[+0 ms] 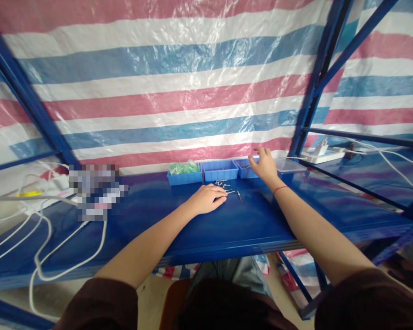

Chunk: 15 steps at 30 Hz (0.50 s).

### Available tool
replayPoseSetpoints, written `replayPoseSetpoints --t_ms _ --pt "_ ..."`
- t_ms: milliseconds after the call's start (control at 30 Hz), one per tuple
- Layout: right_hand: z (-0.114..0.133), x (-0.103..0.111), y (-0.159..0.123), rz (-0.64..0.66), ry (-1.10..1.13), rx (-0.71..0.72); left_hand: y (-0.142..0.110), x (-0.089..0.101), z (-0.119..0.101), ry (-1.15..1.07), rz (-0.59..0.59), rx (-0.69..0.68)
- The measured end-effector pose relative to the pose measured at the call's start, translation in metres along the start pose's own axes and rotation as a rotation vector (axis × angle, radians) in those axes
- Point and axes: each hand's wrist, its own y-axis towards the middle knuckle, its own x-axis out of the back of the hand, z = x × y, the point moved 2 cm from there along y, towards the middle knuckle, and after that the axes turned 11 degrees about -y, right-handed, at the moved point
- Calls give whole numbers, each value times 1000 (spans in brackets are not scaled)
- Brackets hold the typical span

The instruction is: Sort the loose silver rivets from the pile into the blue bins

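My left hand (210, 199) rests palm down on the blue tabletop, its fingers loosely bent and its thumb apart from them. Its fingertips are at the edge of a small group of metal rivets (223, 184), thin pins with thicker ends. One rivet (239, 196) lies separately, just to the right. Over the right-hand blue bin (245, 171) hovers my right hand (263, 164), fingers spread, with nothing visible in it. It covers part of that bin, in which small metal pieces show. The middle blue bin (220, 173) also holds small pieces, too small to make out.
A left blue bin (184, 178) contains green plastic bags. A clear plastic lid or box (291, 165) lies right of the bins. White cables (41, 247) and a blurred-out object (98, 190) occupy the left side. A power strip (325, 155) stands at right, beside blue frame posts (304, 110).
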Motion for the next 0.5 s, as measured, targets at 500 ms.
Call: replayPoseSetpoints --t_ms 500 --pt "56 1 -16 308 249 364 1 3 12 -151 -68 211"
